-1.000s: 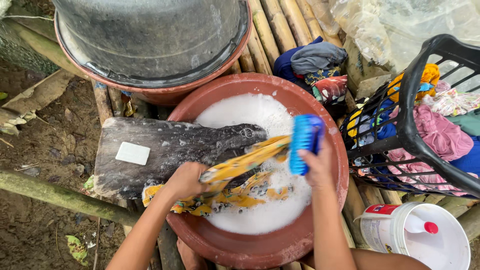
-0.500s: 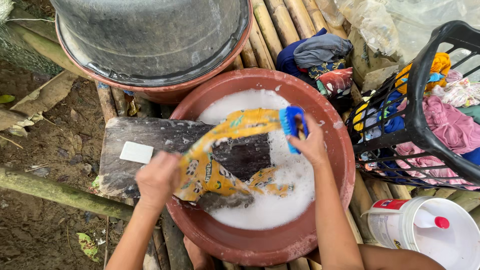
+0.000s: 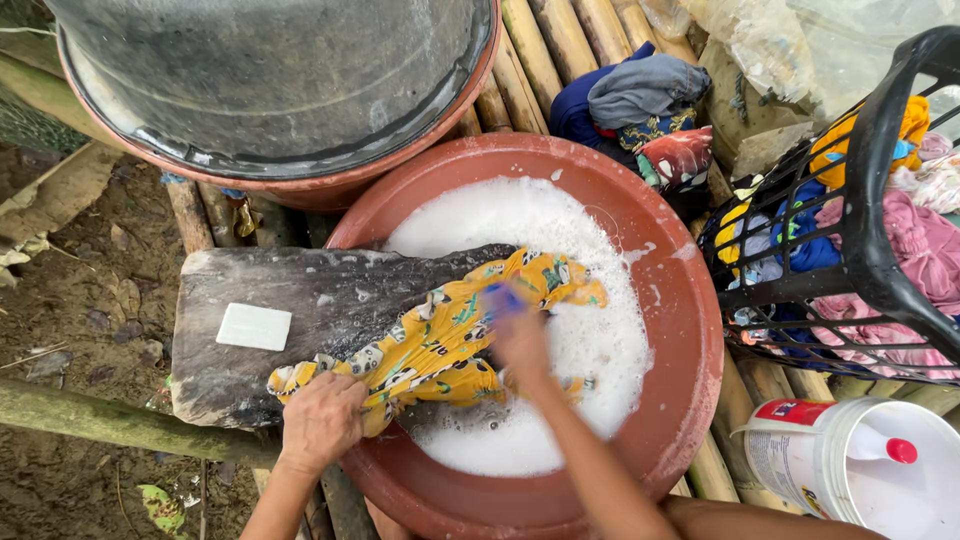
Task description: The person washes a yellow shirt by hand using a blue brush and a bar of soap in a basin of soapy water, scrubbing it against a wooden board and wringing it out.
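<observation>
A wet yellow patterned cloth (image 3: 445, 335) lies spread on a dark wooden washboard (image 3: 300, 310) that slopes into a reddish-brown basin (image 3: 680, 330) of soapy water. My left hand (image 3: 322, 420) presses the cloth's near end down on the board. My right hand (image 3: 520, 345), blurred by motion, holds a blue scrub brush (image 3: 503, 298) against the middle of the cloth. A white bar of soap (image 3: 254, 327) rests on the board's left part.
A grey tub (image 3: 280, 70) sits in another reddish basin at the top. A black laundry basket (image 3: 860, 230) with coloured clothes stands at right, a white tub with a red cap (image 3: 850, 470) below it, and a pile of clothes (image 3: 640, 115) behind the basin. Bamboo slats lie underneath.
The cloth, held up stretched between both hands, now lies flat on the board. My right hand moved the brush left and down onto it; my left hand pins the near end.
</observation>
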